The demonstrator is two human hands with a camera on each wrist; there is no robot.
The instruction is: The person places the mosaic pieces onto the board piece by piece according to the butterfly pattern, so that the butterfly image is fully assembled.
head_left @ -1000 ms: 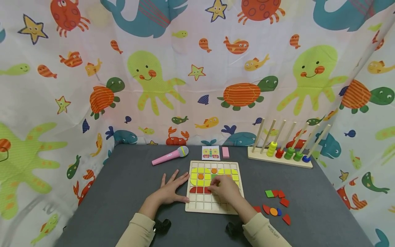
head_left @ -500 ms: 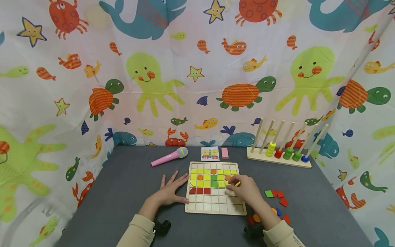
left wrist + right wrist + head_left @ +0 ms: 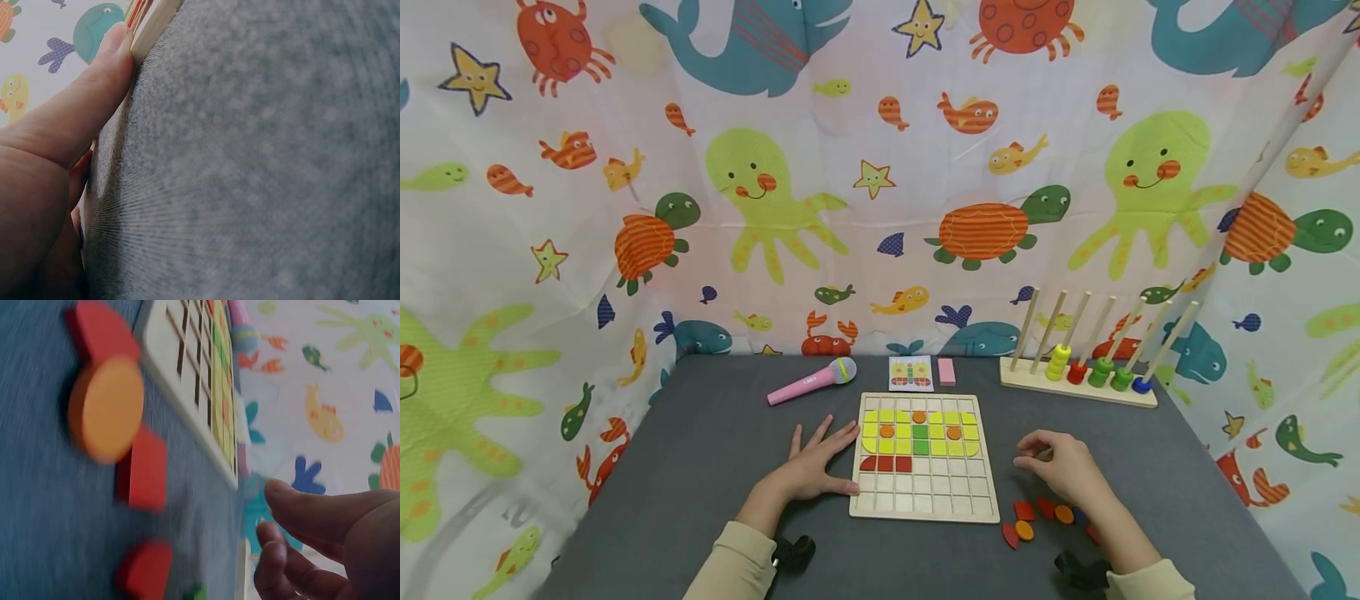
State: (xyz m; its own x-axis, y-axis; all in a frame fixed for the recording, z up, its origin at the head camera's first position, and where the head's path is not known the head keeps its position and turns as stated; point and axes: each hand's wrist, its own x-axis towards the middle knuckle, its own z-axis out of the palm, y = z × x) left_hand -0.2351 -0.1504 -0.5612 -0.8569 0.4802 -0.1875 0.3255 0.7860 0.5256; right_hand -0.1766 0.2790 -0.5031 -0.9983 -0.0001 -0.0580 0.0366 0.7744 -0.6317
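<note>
A wooden grid board [image 3: 934,502] lies on the grey table, its upper rows filled with yellow, orange and green pieces. Three red pieces [image 3: 886,463] sit in a lower row at the left. My left hand [image 3: 805,468] rests along the board's left side with fingers spread; in the left wrist view its thumb [image 3: 94,90] touches the board's edge [image 3: 153,31]. Right of the board, my right hand [image 3: 1063,467] hovers with fingers loosely bent and a gap between thumb and fingertips, holding nothing. Below it lie loose red pieces [image 3: 1024,510] and orange discs [image 3: 1024,531], some partly hidden by the arm.
Behind the board are a pink microphone [image 3: 811,382], a pattern card [image 3: 911,373] and a pink block [image 3: 947,372]. A wooden peg stand [image 3: 1078,387] with coloured rings is at the back right. A sea-animal curtain [image 3: 820,308] hangs behind the table.
My right hand has lifted away from the red row and moved right, off the board, to over the loose pieces. A third red piece now shows in that row. My left hand stays put.
</note>
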